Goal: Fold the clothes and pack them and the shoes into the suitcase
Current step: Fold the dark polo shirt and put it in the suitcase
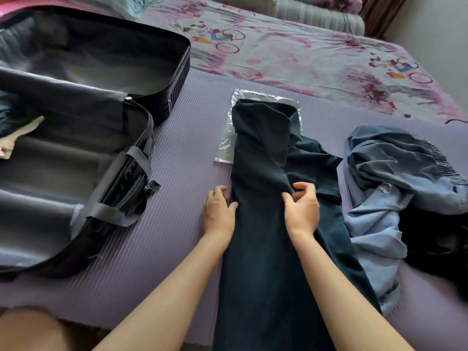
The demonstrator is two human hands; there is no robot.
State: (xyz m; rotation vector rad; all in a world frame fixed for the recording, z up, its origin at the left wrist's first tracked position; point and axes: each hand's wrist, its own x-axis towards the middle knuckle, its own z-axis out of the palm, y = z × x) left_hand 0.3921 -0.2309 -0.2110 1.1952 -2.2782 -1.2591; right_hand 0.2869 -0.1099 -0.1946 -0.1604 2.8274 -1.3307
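The packing looks barely begun. The suitcase (83, 138) lies open at the left on the purple mat (177, 198) that covers the bed, and its near half is almost bare: only a pale item (15, 140) and a bit of dark fabric show at the far left edge, too cut off to identify. In the middle of the mat a dark blue garment (263, 224) is stretched out lengthwise, running from the near edge up over a silvery plastic bag (228, 138); it is narrowed into a long strip, with loose cloth still spilling out to its right, so its fold is only partly made. The left hand (219, 211) rests at the strip's left edge, fingers loosely curled, its grip holding nothing firmly. The right hand (302, 206) sits on the cloth with fingers half open, pinching or smoothing a ridge; which one cannot be told. To the right a crumpled light blue garment (395, 188) and something black (435, 239) wait unfolded. No shoes are visible.
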